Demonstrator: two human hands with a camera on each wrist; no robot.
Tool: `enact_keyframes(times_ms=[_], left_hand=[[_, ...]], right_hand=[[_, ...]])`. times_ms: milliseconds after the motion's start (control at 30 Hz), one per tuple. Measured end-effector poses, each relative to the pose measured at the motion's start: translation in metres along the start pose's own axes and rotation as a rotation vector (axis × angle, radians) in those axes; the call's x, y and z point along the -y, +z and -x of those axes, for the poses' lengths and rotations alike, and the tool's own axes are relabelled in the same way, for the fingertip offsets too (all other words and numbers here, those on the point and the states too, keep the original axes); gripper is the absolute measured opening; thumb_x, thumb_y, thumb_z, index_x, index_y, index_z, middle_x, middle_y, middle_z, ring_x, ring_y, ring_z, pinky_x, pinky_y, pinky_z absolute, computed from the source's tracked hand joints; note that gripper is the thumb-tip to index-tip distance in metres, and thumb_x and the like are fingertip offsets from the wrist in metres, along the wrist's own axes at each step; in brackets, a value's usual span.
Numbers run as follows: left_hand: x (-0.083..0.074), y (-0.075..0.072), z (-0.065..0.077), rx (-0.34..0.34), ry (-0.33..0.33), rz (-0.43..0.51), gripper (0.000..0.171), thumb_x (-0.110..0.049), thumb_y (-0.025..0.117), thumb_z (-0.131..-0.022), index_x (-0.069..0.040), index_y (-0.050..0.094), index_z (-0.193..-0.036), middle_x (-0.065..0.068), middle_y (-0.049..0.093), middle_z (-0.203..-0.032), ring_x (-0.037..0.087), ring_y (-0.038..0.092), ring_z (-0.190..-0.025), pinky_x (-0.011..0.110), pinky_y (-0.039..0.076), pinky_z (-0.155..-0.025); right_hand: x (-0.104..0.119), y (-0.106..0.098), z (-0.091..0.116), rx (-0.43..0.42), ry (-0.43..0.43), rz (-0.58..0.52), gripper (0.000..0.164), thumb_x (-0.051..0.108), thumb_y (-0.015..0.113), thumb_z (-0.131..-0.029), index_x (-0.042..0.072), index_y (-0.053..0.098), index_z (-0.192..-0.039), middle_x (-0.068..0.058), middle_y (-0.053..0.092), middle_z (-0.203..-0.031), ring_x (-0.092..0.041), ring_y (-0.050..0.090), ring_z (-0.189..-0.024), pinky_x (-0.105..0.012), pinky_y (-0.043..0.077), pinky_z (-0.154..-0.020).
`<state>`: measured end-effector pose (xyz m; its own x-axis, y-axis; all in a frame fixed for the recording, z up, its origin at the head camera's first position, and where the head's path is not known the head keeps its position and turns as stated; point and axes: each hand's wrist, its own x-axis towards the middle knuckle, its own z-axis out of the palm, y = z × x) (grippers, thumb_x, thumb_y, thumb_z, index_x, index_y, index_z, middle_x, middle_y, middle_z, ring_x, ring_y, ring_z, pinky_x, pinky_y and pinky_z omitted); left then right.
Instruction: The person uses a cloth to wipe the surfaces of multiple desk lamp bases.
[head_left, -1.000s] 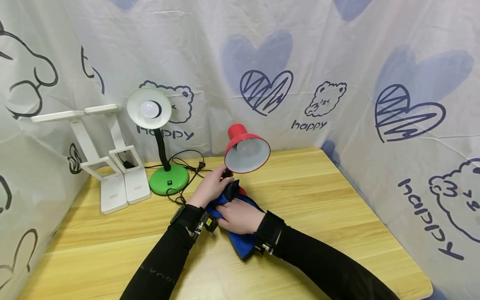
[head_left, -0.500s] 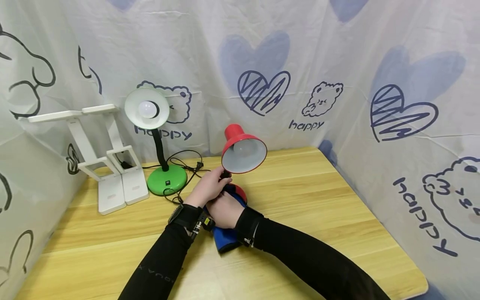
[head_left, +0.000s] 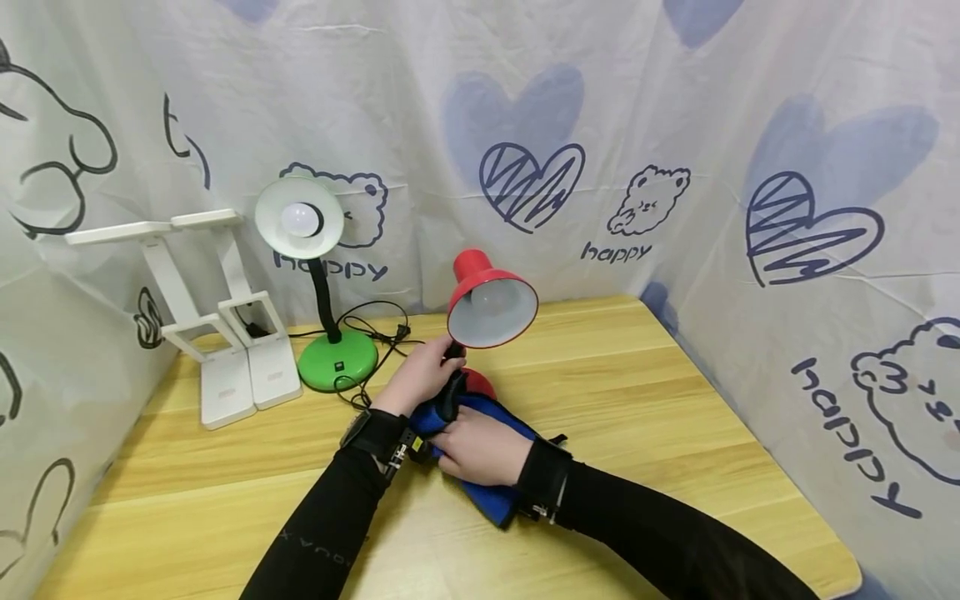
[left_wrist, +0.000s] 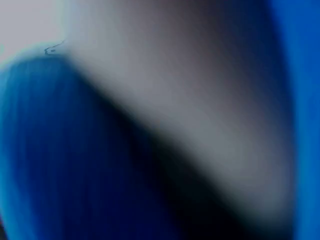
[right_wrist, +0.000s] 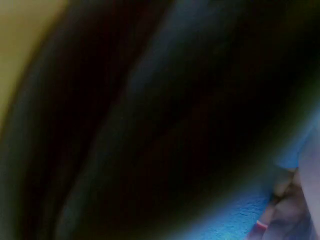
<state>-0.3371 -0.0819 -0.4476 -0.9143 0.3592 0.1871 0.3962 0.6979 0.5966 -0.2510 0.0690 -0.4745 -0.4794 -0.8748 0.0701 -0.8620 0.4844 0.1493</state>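
Observation:
In the head view, my left hand (head_left: 420,375) grips the black neck of a red desk lamp (head_left: 474,267) just under its shade. The shade tilts forward, so its white inside and bulb show. My right hand (head_left: 483,446) holds a blue cloth (head_left: 491,500) with black edging, bunched in front of the lamp's round red base (head_left: 478,383). Cloth and hand cover much of that base. Blurred blue cloth (left_wrist: 60,140) fills much of the left wrist view. Dark folds take up most of the right wrist view, with blue fabric (right_wrist: 230,220) low on the right.
To the left stands a green-based lamp (head_left: 337,362) with a white shade and black neck. Two white folding lamps (head_left: 228,387) are beside it. Tangled black cords (head_left: 386,335) lie behind my left hand. Printed white curtains (head_left: 420,108) enclose the wooden table (head_left: 637,400).
My right hand went in against the left hand with the cloth, then came back right and nearer me. The cloth has spread out to the right. The left hand stays on the lamp's neck.

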Motion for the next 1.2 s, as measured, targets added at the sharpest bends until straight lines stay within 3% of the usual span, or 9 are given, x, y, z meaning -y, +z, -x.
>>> enact_keyframes(times_ms=[133,233,433,600,767,1033,1200], left_hand=[[0.001,0.001,-0.002,-0.003,-0.015,0.012,0.016,-0.032,0.058,-0.098,-0.018,0.058,-0.106,-0.001,0.063,-0.094,0.017,0.059,-0.084,0.035,0.046,-0.075],[0.001,0.001,-0.003,-0.006,-0.012,0.004,0.017,-0.032,0.059,-0.098,-0.018,0.058,-0.107,-0.001,0.063,-0.094,0.017,0.06,-0.086,0.037,0.046,-0.076],[0.003,0.002,-0.003,-0.012,-0.006,-0.028,0.018,-0.032,0.059,-0.098,-0.016,0.059,-0.106,0.0,0.065,-0.095,0.019,0.063,-0.091,0.039,0.048,-0.079],[0.0,0.0,-0.001,-0.019,-0.008,-0.041,0.018,-0.032,0.058,-0.098,-0.016,0.058,-0.107,0.001,0.065,-0.095,0.02,0.063,-0.091,0.039,0.047,-0.079],[0.0,0.0,0.0,-0.01,-0.016,-0.035,0.015,-0.032,0.058,-0.098,-0.018,0.057,-0.104,-0.001,0.063,-0.093,0.017,0.061,-0.086,0.037,0.045,-0.076],[-0.004,0.0,0.002,-0.01,0.005,-0.041,0.014,-0.03,0.057,-0.098,-0.018,0.055,-0.103,-0.001,0.06,-0.089,0.016,0.059,-0.081,0.036,0.044,-0.073],[-0.004,-0.002,0.002,-0.008,0.012,-0.036,0.015,-0.032,0.057,-0.098,-0.018,0.055,-0.102,-0.001,0.06,-0.087,0.016,0.058,-0.076,0.035,0.044,-0.071]], right_hand=[[-0.007,-0.002,0.025,0.023,-0.018,-0.08,0.027,0.033,0.049,-0.1,0.02,0.065,-0.117,0.005,0.067,-0.114,-0.014,0.057,-0.117,-0.035,0.032,-0.112],[-0.014,-0.003,0.043,0.024,-0.025,-0.112,0.042,0.032,0.05,-0.099,0.017,0.053,-0.139,0.001,0.052,-0.143,-0.016,0.041,-0.138,-0.036,0.03,-0.114],[-0.019,-0.003,0.057,0.013,-0.01,-0.18,0.048,0.029,0.049,-0.1,0.015,0.043,-0.146,-0.002,0.04,-0.152,-0.016,0.031,-0.143,-0.04,0.028,-0.115],[-0.013,-0.002,0.04,0.023,0.04,-0.144,0.049,0.032,0.043,-0.103,0.014,0.039,-0.148,-0.005,0.037,-0.153,-0.018,0.029,-0.144,-0.038,0.025,-0.117],[-0.011,0.001,0.011,0.067,0.091,-0.075,0.049,0.035,0.038,-0.103,0.011,0.041,-0.146,-0.007,0.044,-0.148,-0.021,0.035,-0.141,-0.037,0.026,-0.116],[-0.009,0.009,-0.029,0.015,0.162,0.075,0.061,0.052,0.048,-0.096,0.009,0.049,-0.139,-0.009,0.056,-0.134,-0.022,0.053,-0.123,-0.036,0.042,-0.102],[-0.005,0.009,-0.045,0.022,0.205,0.119,0.066,0.059,0.046,-0.093,0.013,0.05,-0.139,-0.007,0.056,-0.134,-0.023,0.053,-0.12,-0.037,0.043,-0.098]])
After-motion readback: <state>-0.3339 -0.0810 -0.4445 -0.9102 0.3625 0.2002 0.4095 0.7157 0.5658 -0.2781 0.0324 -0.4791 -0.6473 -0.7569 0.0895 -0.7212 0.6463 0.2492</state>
